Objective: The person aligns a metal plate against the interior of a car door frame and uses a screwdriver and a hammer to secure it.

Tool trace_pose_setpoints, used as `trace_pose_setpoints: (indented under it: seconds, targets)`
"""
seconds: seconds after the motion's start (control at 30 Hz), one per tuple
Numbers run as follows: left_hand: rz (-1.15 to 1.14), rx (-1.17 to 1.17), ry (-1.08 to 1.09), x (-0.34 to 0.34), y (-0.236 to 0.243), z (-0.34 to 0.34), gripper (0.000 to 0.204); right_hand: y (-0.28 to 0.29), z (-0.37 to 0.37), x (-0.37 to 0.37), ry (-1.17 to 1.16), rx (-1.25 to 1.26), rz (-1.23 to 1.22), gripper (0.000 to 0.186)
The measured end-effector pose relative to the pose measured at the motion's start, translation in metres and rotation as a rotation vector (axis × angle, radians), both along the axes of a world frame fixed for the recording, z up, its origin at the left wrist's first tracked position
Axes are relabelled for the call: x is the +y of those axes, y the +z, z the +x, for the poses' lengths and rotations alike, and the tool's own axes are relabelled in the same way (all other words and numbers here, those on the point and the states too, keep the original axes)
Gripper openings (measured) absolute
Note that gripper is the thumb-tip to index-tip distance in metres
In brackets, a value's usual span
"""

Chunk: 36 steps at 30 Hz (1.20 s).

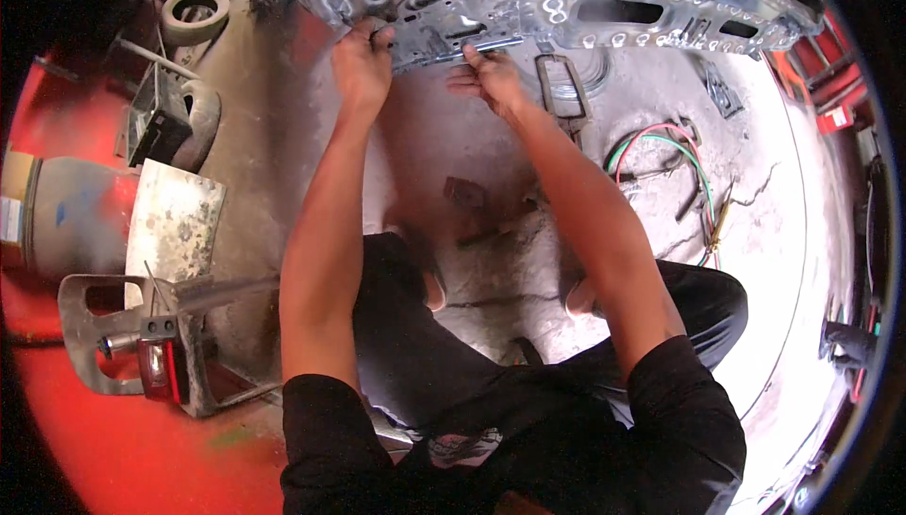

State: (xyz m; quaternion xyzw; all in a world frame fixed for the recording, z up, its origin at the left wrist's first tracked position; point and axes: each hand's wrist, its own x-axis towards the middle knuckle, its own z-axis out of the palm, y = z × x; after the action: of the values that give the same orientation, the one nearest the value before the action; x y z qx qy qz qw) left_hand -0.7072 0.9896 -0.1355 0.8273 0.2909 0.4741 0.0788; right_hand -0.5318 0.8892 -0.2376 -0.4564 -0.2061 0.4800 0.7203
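A bare grey metal car body panel with cut-outs and rows of round weld marks spans the top of the view. My left hand has its fingers closed round the panel's lower left edge; some fingertips are hidden. Farther right, my right hand is at the same lower edge, beside a shiny narrow strip. Its thumb points up against the edge, while the other fingers stretch out to the left below it.
A tyre, a rusty pale sheet and a lamp with a red lens lie at the left. Red and green hoses and a coil of wire lie on the cracked floor at the right.
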Motion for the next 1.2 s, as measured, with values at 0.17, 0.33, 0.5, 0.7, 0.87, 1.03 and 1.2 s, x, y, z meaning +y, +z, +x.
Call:
trace_pose_setpoints:
  seconds: [0.17, 0.33, 0.5, 0.7, 0.87, 1.03, 1.2]
  targets:
    - [-0.008, 0.016, 0.058, 0.014, -0.009, 0.013, 0.015, -0.001, 0.023, 0.005, -0.013, -0.138, -0.125, 0.042]
    - [0.014, -0.007, 0.028, 0.018, -0.017, 0.014, 0.014, -0.013, 0.023, 0.003, -0.094, -0.036, -0.028, 0.033]
    - [0.056, -0.028, 0.024, 0.019, -0.02, 0.018, 0.016, -0.018, 0.027, 0.002, -0.179, -0.011, 0.024, 0.031]
    - [-0.004, -0.008, 0.068, 0.009, -0.017, 0.016, 0.012, -0.01, 0.036, -0.008, -0.081, -0.071, -0.068, 0.034]
    - [-0.064, 0.002, 0.054, 0.003, -0.012, 0.008, 0.019, -0.01, 0.034, -0.014, -0.096, 0.05, 0.034, 0.04]
    - [-0.014, -0.015, 0.022, 0.001, -0.011, 0.011, 0.018, -0.011, 0.035, -0.006, -0.146, 0.035, 0.031, 0.03]
    - [-0.029, -0.031, 0.061, -0.001, -0.009, 0.015, 0.013, -0.014, 0.042, -0.002, -0.118, -0.005, 0.002, 0.027]
